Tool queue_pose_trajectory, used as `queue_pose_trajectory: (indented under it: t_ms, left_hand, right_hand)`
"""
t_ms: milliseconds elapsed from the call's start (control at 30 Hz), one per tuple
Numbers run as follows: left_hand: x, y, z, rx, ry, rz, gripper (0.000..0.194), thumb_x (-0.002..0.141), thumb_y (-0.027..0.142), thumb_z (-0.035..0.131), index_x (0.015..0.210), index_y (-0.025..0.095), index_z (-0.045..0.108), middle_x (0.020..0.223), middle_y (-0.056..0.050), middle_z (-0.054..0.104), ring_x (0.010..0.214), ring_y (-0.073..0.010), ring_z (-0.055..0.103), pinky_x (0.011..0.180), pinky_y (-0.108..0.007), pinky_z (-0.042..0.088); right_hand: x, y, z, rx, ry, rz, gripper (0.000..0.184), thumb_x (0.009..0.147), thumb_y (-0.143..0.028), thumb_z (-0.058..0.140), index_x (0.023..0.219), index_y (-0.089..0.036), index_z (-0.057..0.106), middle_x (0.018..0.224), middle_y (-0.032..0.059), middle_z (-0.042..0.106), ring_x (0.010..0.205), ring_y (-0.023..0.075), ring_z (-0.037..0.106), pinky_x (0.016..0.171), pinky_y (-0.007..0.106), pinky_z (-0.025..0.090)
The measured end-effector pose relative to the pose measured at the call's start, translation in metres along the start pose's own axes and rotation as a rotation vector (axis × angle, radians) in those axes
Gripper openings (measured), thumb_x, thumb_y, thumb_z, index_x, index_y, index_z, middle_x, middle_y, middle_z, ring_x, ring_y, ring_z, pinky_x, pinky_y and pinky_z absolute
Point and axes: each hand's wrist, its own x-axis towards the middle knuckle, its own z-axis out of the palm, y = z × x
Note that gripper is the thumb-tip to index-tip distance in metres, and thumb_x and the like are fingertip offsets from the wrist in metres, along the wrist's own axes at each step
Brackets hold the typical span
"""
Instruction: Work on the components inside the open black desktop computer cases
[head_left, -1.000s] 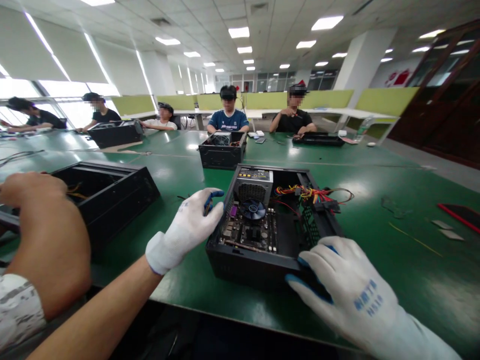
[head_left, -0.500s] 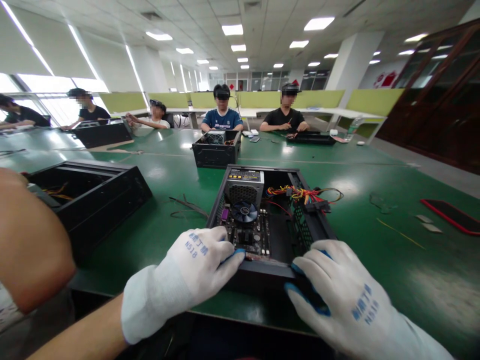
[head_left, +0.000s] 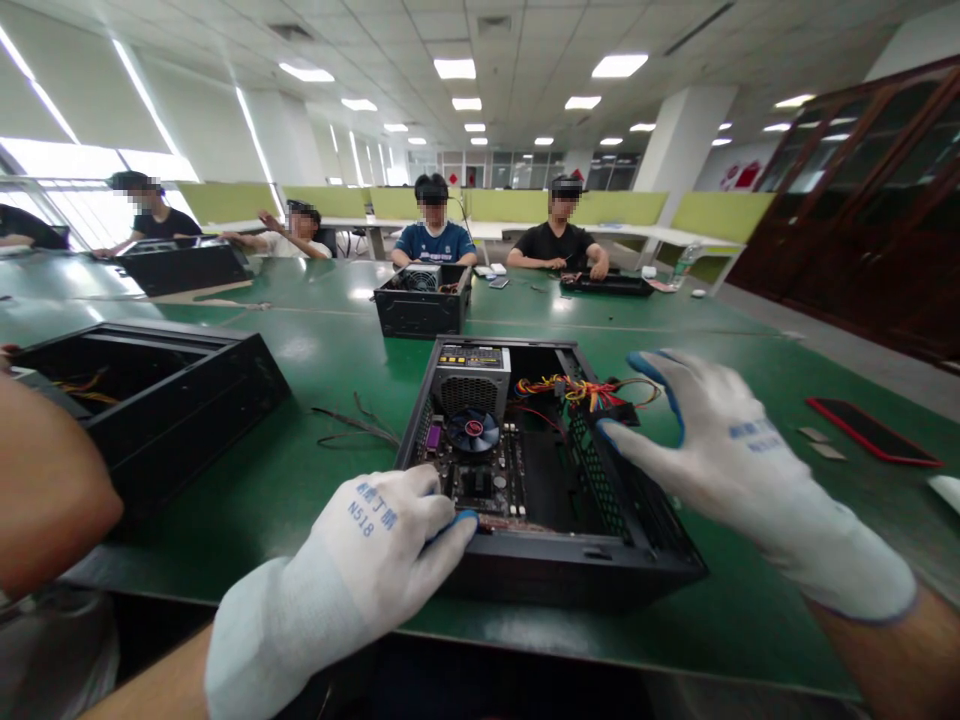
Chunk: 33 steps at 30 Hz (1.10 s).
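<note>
In front of me an open black computer case [head_left: 555, 565] lies on the green table. Inside are a power supply [head_left: 471, 385], a fan [head_left: 474, 430] and a motherboard [head_left: 476, 485]. My left hand [head_left: 397, 545], in a white glove with blue fingertips, is closed over the case's near left edge; its fingers curl partly out of sight. Over the right side of the case, my gloved right hand [head_left: 686, 425] is open, thumb and fingers apart. Its fingertips are close to a bundle of coloured power cables [head_left: 574, 390]; nothing shows between them.
Another open case [head_left: 172, 405] stands left, beside a neighbour's bare arm [head_left: 52, 490]. Dark cables [head_left: 360, 425] lie between the cases. On the right are a red-edged black panel [head_left: 870, 430] and small grey pieces [head_left: 821, 442]. Across the table, people work at more cases [head_left: 421, 308].
My left hand has come down from the case's left side onto its near edge. My right hand has let go of the near right edge and moved up towards the cables, opening.
</note>
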Motion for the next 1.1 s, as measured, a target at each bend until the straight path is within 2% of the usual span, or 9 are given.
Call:
queue_pose_trajectory:
  t_ms: [33, 100, 200, 367, 533, 667, 833, 933, 1100]
  left_hand:
    - [0.000, 0.001, 0.000, 0.011, 0.003, -0.009, 0.035, 0.103, 0.037, 0.044, 0.076, 0.024, 0.061, 0.079, 0.000, 0.058, 0.071, -0.0167, 0.056, 0.064, -0.034, 0.032]
    - [0.000, 0.003, 0.000, 0.018, 0.023, -0.032, 0.036, 0.103, 0.038, 0.043, 0.075, 0.024, 0.061, 0.077, 0.000, 0.058, 0.069, -0.0169, 0.056, 0.063, -0.034, 0.032]
    - [-0.002, 0.005, 0.001, 0.017, 0.105, 0.008, 0.035, 0.103, 0.037, 0.043, 0.076, 0.024, 0.062, 0.078, -0.001, 0.058, 0.068, -0.0174, 0.056, 0.063, -0.034, 0.033]
    - [-0.002, 0.007, 0.002, 0.033, 0.135, -0.010, 0.035, 0.102, 0.036, 0.047, 0.073, 0.023, 0.062, 0.075, -0.001, 0.057, 0.064, -0.0170, 0.055, 0.061, -0.034, 0.033]
    - [0.001, 0.008, -0.002, 0.037, 0.091, -0.034, 0.036, 0.101, 0.035, 0.047, 0.070, 0.023, 0.062, 0.073, -0.001, 0.058, 0.064, -0.0174, 0.056, 0.060, -0.034, 0.033]
    - [0.002, 0.008, -0.002, 0.062, 0.114, 0.012, 0.033, 0.100, 0.031, 0.048, 0.072, 0.024, 0.063, 0.074, -0.001, 0.058, 0.064, -0.0170, 0.055, 0.059, -0.034, 0.032]
    - [0.002, 0.007, 0.000, 0.039, 0.099, -0.034, 0.036, 0.101, 0.036, 0.046, 0.071, 0.023, 0.062, 0.076, -0.002, 0.060, 0.065, -0.0165, 0.056, 0.060, -0.033, 0.033]
    - [0.001, 0.007, 0.001, 0.035, 0.100, -0.048, 0.038, 0.102, 0.037, 0.044, 0.071, 0.023, 0.060, 0.076, -0.002, 0.059, 0.066, -0.0172, 0.056, 0.060, -0.033, 0.032]
    - [0.000, 0.007, 0.004, 0.018, 0.116, -0.030, 0.036, 0.102, 0.037, 0.044, 0.071, 0.024, 0.060, 0.074, -0.001, 0.057, 0.062, -0.0170, 0.053, 0.058, -0.034, 0.030]
  right_hand:
    - [0.011, 0.006, 0.006, -0.024, -0.079, 0.017, 0.075, 0.087, -0.060, 0.059, 0.143, -0.011, 0.050, 0.138, 0.0213, 0.056, 0.128, 0.0398, 0.052, 0.105, 0.055, 0.044]
    - [0.027, 0.008, 0.013, -0.033, -0.217, 0.031, 0.069, 0.089, -0.057, 0.057, 0.139, -0.009, 0.055, 0.129, 0.0212, 0.062, 0.119, 0.0374, 0.059, 0.100, 0.051, 0.049]
    - [0.037, -0.010, 0.013, 0.058, -0.239, 0.008, 0.048, 0.093, -0.047, 0.053, 0.125, -0.013, 0.065, 0.118, 0.0158, 0.068, 0.106, 0.0301, 0.066, 0.094, 0.043, 0.052]
    - [0.031, -0.038, 0.009, 0.279, -0.448, -0.253, 0.036, 0.093, -0.044, 0.057, 0.120, -0.022, 0.068, 0.113, 0.0060, 0.073, 0.102, 0.0215, 0.068, 0.090, 0.032, 0.053]
    - [0.040, -0.030, 0.023, 0.031, -0.441, -0.314, 0.039, 0.095, -0.044, 0.056, 0.116, -0.016, 0.071, 0.111, 0.0121, 0.073, 0.107, 0.0268, 0.065, 0.096, 0.039, 0.049]
    - [0.048, -0.048, 0.029, -0.034, -0.401, -0.418, 0.038, 0.100, -0.037, 0.048, 0.121, -0.014, 0.068, 0.118, 0.0136, 0.070, 0.112, 0.0258, 0.063, 0.099, 0.038, 0.046]
    - [0.051, -0.083, 0.047, -0.117, -0.667, -0.659, 0.039, 0.097, -0.032, 0.052, 0.129, -0.016, 0.064, 0.120, 0.0147, 0.070, 0.108, 0.0255, 0.065, 0.091, 0.038, 0.048]
    - [0.061, -0.089, 0.059, -0.283, -0.837, -0.651, 0.033, 0.094, -0.030, 0.055, 0.120, -0.017, 0.071, 0.112, 0.0135, 0.073, 0.105, 0.0283, 0.067, 0.087, 0.040, 0.049]
    - [0.078, -0.083, 0.079, -0.476, -1.030, -0.503, 0.017, 0.081, -0.019, 0.068, 0.094, -0.014, 0.078, 0.094, 0.0152, 0.076, 0.095, 0.0296, 0.072, 0.078, 0.038, 0.053]
